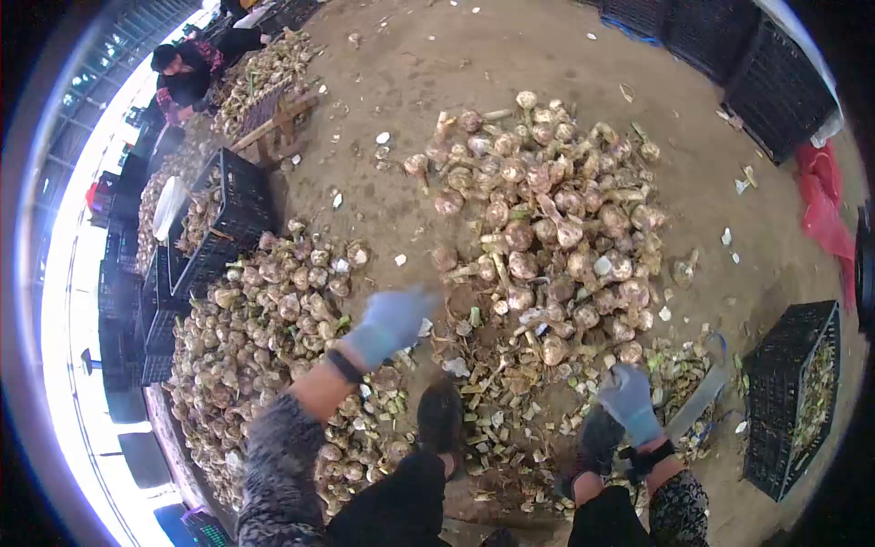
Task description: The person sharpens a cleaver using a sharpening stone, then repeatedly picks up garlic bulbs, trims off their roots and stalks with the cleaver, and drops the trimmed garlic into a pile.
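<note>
My left hand (387, 326), in a pale blue-grey glove, is over the gap between two heaps of garlic. Its fingers are smeared by motion, so whether it holds anything cannot be made out. My right hand (629, 398), gloved too, is closed near my right shoe, with its fingers curled; what is inside them is hidden. Right beside it a flat, pale metal blade (697, 403) slants up to the right; how it is held or fixed does not show. Ahead lies a heap of garlic bulbs with stalks (547, 219). Trimmed bulbs (264, 337) are heaped on the left.
Cut stalks and peelings (510, 428) litter the ground between my shoes. A black crate (791, 397) with scraps stands at right, a red net bag (822, 196) beyond it. Black crates (223, 214) line the left, where another person (187, 68) works. More crates (711, 41) stand at upper right.
</note>
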The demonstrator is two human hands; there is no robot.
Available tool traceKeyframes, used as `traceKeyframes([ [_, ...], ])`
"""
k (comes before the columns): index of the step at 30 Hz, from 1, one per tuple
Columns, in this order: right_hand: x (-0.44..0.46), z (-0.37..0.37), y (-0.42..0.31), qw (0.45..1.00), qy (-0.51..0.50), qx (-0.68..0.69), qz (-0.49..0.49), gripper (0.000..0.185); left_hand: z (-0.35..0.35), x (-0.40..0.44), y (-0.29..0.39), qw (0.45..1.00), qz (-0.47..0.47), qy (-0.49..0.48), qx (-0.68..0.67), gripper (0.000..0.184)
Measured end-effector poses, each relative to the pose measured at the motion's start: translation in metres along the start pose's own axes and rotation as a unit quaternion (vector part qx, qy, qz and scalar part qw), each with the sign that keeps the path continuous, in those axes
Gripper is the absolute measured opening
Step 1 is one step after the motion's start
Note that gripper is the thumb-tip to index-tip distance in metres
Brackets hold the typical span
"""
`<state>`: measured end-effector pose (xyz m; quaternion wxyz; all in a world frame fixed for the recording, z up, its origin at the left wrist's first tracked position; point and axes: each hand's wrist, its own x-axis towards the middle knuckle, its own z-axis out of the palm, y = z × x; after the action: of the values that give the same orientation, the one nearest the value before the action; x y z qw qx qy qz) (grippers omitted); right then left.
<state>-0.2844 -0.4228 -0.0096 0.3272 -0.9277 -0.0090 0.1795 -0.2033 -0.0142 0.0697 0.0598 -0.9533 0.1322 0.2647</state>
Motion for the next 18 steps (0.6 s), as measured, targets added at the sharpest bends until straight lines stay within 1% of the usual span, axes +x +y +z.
traceKeyframes([
  [1, 0.002, -0.001, -0.009, 1.0, -0.001, -0.001, -0.002, 0.034, -0.001, 0.023, 0.011, 0.998, 0.062, 0.01, -0.007, 0.046],
  [3, 0.002, -0.006, -0.028, 0.993, -0.067, 0.081, 0.063, 0.039, 0.018, 0.07, 0.017, 0.999, 0.02, 0.036, 0.02, 0.048],
  [4, 0.001, 0.003, -0.02, 0.998, -0.018, 0.061, 0.009, 0.038, 0.02, 0.077, 0.014, 0.999, 0.022, 0.036, 0.019, 0.048],
  [6, -0.002, 0.009, -0.011, 0.998, -0.023, 0.05, 0.008, 0.036, 0.023, 0.085, 0.006, 0.992, -0.083, 0.085, -0.029, 0.047],
  [7, -0.004, 0.008, -0.01, 0.999, -0.03, 0.037, 0.001, 0.034, 0.028, 0.089, -0.002, 0.993, -0.081, 0.084, -0.03, 0.047],
  [9, -0.007, 0.008, -0.01, 0.999, -0.038, 0.02, 0.004, 0.032, 0.048, 0.095, -0.029, 0.963, -0.217, 0.003, -0.158, 0.068],
  [10, -0.006, 0.01, -0.014, 0.999, -0.045, 0.006, 0.005, 0.03, 0.075, 0.094, -0.039, 0.953, -0.241, 0.046, -0.176, 0.065],
  [11, -0.004, 0.007, -0.025, 0.999, -0.045, 0.008, 0.002, 0.03, 0.081, 0.081, -0.034, 0.953, -0.243, 0.047, -0.174, 0.065],
  [12, -0.003, 0.0, -0.043, 0.996, -0.081, 0.032, 0.031, 0.028, 0.087, 0.066, -0.024, 0.918, -0.222, 0.066, -0.322, 0.061],
  [13, -0.004, -0.003, -0.052, 0.99, -0.116, 0.055, 0.062, 0.027, 0.096, 0.053, -0.013, 0.861, -0.194, 0.082, -0.463, 0.056],
  [14, -0.004, 0.004, -0.049, 0.995, -0.095, 0.008, -0.015, 0.026, 0.111, 0.044, -0.002, 0.861, -0.194, 0.076, -0.464, 0.056],
  [15, -0.006, 0.012, -0.048, 0.995, -0.098, 0.006, -0.009, 0.026, 0.131, 0.038, 0.009, 0.866, -0.196, 0.108, -0.447, 0.056],
  [16, -0.007, 0.019, -0.048, 0.995, -0.092, 0.008, -0.039, 0.026, 0.149, 0.037, 0.019, 0.869, -0.198, 0.141, -0.431, 0.056],
  [17, -0.006, 0.02, -0.054, 0.994, -0.084, 0.01, -0.072, 0.027, 0.157, 0.041, 0.028, 0.868, -0.196, 0.14, -0.435, 0.056],
  [18, -0.006, 0.016, -0.062, 0.99, -0.119, -0.023, -0.07, 0.026, 0.164, 0.045, 0.036, 0.832, -0.206, 0.182, -0.483, 0.06],
])
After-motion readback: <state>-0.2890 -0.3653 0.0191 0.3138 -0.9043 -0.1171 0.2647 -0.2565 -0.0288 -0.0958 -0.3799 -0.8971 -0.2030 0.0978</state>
